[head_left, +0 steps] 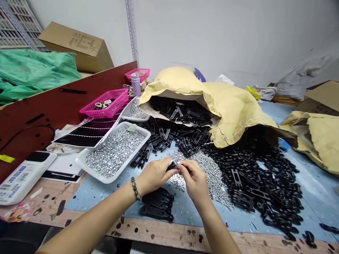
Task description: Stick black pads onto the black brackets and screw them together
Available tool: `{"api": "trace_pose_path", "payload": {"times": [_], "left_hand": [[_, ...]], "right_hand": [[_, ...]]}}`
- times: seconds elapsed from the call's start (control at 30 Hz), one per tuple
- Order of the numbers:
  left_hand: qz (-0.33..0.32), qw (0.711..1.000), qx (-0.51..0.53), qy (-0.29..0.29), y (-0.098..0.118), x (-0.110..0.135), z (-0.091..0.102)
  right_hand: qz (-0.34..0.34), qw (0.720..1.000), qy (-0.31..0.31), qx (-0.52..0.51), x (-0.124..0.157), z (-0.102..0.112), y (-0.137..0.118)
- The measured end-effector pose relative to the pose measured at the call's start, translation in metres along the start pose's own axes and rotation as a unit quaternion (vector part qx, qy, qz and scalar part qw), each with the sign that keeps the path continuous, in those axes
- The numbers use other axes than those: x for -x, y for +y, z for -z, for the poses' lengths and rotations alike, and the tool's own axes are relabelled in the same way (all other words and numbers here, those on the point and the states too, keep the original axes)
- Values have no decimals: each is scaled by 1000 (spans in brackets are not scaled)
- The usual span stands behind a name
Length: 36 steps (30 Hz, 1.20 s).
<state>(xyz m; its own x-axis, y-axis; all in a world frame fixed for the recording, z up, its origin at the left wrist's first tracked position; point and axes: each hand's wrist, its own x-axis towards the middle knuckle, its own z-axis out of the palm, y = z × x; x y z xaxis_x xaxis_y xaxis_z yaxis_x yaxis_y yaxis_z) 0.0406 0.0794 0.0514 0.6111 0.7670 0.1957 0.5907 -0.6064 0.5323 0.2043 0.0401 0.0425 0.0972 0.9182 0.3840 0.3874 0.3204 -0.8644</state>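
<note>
Silver washers [113, 151] fill a white tray [91, 170] on my left. Beside it, my left hand [155, 174] and right hand [194, 180] meet, fingertips clenched on a small black bracket [172, 165], mostly hidden between them. It looks light and stiff, best pinched by its edges. Loose silver screws [214, 187] spill past my right hand, black brackets [259, 187] heaped beyond.

White painted wall [201, 35] across the rear, slotted steel upright [131, 31] left of centre. Upper left: white rack [16, 26], cardboard carton [75, 47] beside green sheeting [34, 70]. Far right: second carton [319, 98]. Left side: dark red panel [53, 106].
</note>
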Motion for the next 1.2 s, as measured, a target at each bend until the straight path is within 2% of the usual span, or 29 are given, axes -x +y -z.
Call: {"api": "trace_pose_path", "payload": {"times": [0.13,0.23,0.3,0.37,0.47,0.57,0.67,0.77,0.83,0.9,0.97,1.1,1.2], "left_hand": [[-16,1000,-3,-25,5,6,-6],[8,1000,4,-30,-1,9,-4],[50,998,15,-22,-9,9,4],[87,996,30,-19,-17,9,12],[84,994,56,-52,-21,7,17],[42,991,76,-98,-20,5,13],[23,991,81,-107,-22,5,9],[12,990,79,-114,-26,6,9],[2,989,75,-127,-29,8,9],[-7,988,67,-141,-29,8,6],[-21,986,57,-157,-28,9,-1],[-53,980,31,-189,-23,10,-16],[-66,976,22,-205,-21,13,-17]], "right_hand": [[-51,998,-34,-28,11,4,6],[-85,994,-62,-9,27,10,18],[-53,990,-115,60,39,13,26],[14,971,-182,154,49,13,33],[74,937,-230,253,55,5,39],[77,930,-203,298,52,-2,40],[92,935,-167,300,50,-6,38],[118,935,-175,283,52,-7,36],[112,949,-170,242,54,-5,36],[89,969,-118,199,58,0,38],[79,976,-81,186,62,6,41],[107,961,-133,217,71,8,47],[113,955,-128,242,74,4,48]]}}
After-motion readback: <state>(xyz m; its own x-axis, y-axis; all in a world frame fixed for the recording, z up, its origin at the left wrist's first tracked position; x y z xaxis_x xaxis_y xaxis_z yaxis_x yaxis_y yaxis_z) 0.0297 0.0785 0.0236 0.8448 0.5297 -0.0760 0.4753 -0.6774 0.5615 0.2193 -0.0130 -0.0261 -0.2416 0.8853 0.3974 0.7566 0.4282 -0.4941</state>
